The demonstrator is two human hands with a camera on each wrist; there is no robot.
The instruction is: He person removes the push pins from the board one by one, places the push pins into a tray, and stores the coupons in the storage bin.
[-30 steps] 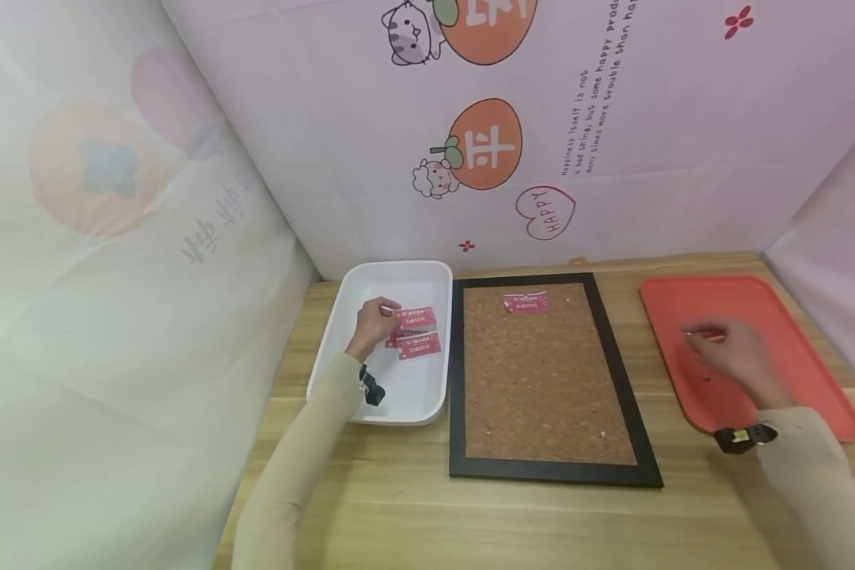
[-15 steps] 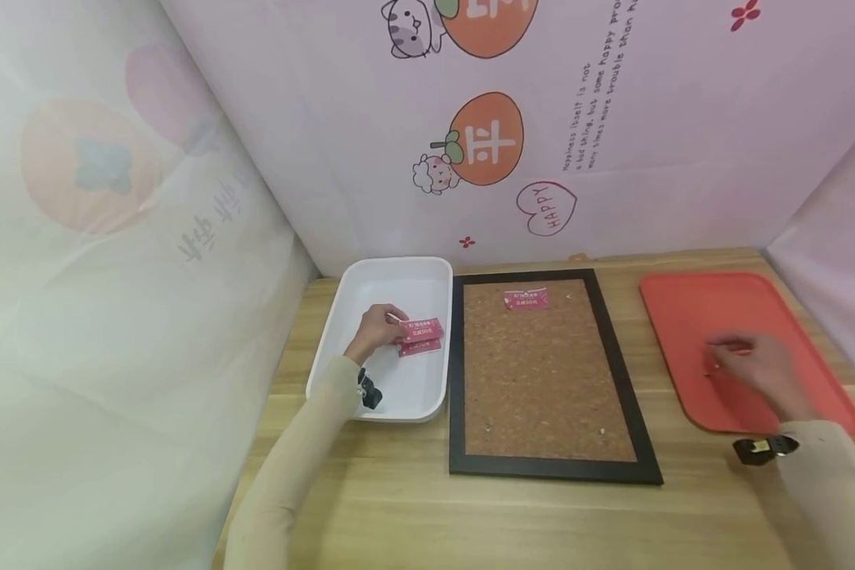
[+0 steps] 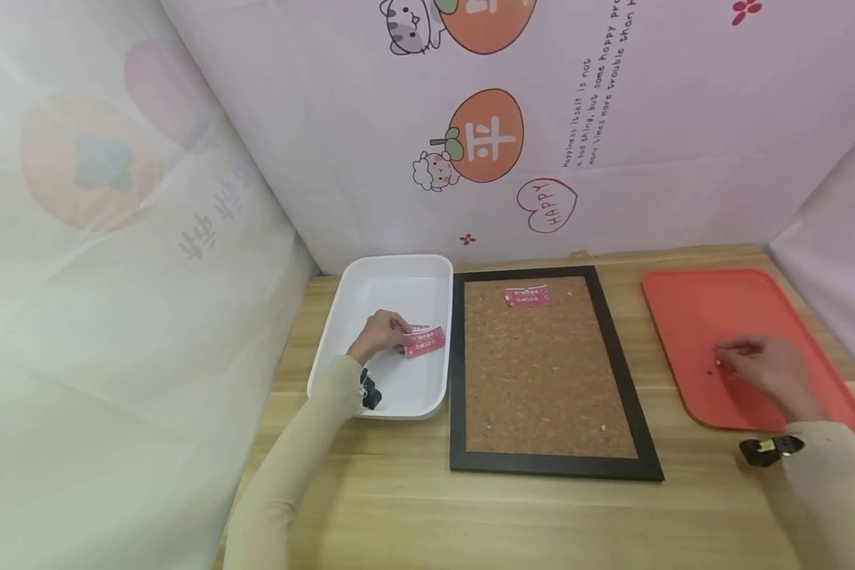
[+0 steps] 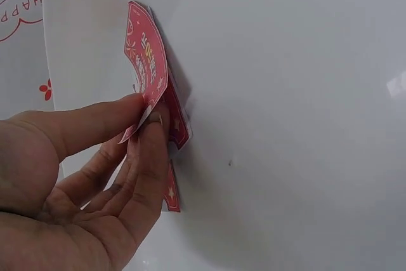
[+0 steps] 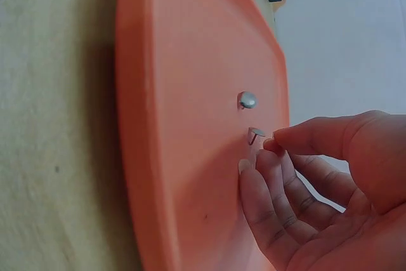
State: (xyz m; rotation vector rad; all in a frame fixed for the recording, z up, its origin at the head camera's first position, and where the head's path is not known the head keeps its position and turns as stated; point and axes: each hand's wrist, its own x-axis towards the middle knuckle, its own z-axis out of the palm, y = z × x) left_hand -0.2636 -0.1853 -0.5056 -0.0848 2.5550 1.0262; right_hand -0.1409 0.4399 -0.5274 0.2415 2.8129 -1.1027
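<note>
In the left wrist view my left hand (image 4: 108, 176) pinches a pink printed coupon (image 4: 147, 55) between thumb and fingers, bending it. More pink coupons (image 4: 181, 125) lie behind it in the white tray (image 3: 328, 332). Over the red tray (image 3: 691, 293), my right hand (image 3: 769, 368) has thumb and index finger together, pinching a thumbtack (image 5: 256, 134) by the edge of its head, pin showing. Another thumbtack (image 5: 247, 100) with a domed silver head lies on the tray just beyond. The right hand's other fingers are loosely bent.
Between the trays lies a black-framed corkboard (image 3: 549, 372). One pink coupon (image 3: 527, 296) is at its top, and silver tacks (image 3: 602, 428) sit near its corners. A printed cloth (image 3: 370, 158) stands behind the wooden table (image 3: 399, 507).
The left hand has shifted slightly right and nearer, drawing its coupon over the others. The right hand has moved right and nearer over the red tray, a small bright spot staying at its fingertips.
</note>
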